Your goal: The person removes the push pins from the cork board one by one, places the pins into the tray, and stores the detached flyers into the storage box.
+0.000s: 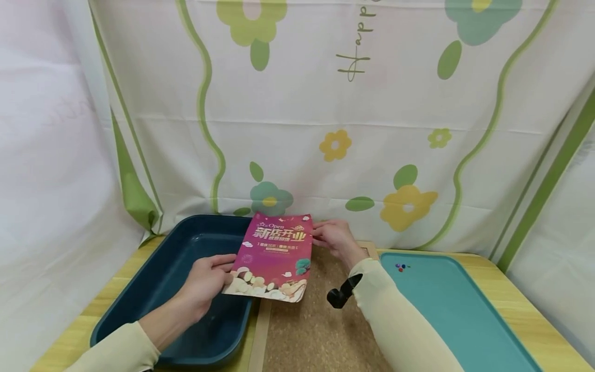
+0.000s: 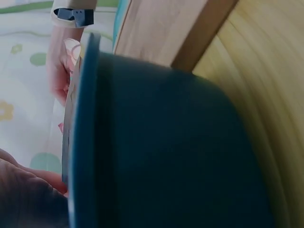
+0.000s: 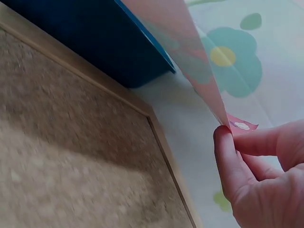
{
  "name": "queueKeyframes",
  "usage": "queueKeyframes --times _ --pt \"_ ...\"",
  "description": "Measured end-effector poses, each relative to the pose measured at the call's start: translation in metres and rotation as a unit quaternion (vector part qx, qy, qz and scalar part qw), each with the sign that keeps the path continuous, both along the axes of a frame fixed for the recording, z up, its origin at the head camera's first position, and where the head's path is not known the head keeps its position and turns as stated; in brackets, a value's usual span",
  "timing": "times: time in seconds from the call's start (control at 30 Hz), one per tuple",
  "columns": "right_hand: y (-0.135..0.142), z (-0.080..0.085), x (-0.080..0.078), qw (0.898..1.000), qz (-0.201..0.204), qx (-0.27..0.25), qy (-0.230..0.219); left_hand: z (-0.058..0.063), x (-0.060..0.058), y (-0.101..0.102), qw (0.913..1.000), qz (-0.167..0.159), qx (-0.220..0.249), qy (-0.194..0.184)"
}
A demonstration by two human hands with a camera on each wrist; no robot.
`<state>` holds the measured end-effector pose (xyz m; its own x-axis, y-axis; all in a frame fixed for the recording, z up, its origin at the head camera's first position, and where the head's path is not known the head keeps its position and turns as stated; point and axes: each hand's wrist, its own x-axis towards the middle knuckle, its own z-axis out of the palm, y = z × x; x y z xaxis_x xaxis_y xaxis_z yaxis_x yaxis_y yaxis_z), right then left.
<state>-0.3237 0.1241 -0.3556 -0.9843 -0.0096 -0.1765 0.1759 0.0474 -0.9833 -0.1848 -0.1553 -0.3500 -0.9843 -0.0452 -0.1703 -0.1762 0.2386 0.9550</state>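
A purple-pink printed flyer [image 1: 274, 258] with a band of coins along its lower edge is held up between both hands, over the right side of the blue basin and the cork board. My left hand [image 1: 206, 284] pinches its lower left edge above the basin. My right hand [image 1: 338, 238] pinches its upper right edge between thumb and fingers. In the right wrist view the flyer [image 3: 202, 61] shows as a thin sheet seen nearly edge-on, gripped by the right hand [image 3: 266, 166]. The left wrist view shows part of the left hand [image 2: 33, 190] beside the basin rim.
The deep blue basin [image 1: 135, 281] stands at the left. A wood-framed cork board [image 1: 321, 330] lies in the middle. On the right, a teal tray [image 1: 446, 299] carries several tiny coloured pieces [image 1: 402, 267]. Behind hangs a white flowered curtain [image 1: 288, 103]; the table [image 1: 506, 274] is pale wood.
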Motion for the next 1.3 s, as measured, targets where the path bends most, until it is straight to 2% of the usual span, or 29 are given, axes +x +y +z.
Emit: queueKeyframes --times 0.4,0.77,1.03,1.3 --pt "-0.049 -0.004 0.008 1.0 0.004 -0.027 -0.001 -0.008 0.0 -0.048 0.999 0.005 -0.032 -0.032" --pt "-0.087 0.0 0.016 1.0 0.002 -0.008 0.017 -0.015 0.001 -0.086 0.9976 0.008 -0.054 -0.043" --pt "-0.109 0.003 0.02 0.999 -0.017 0.013 0.024 -0.02 -0.003 -0.1 0.9968 0.011 -0.066 -0.044" --pt "-0.123 0.011 0.021 0.996 -0.037 0.077 0.038 -0.022 -0.004 -0.106 0.9951 0.024 -0.081 -0.051"
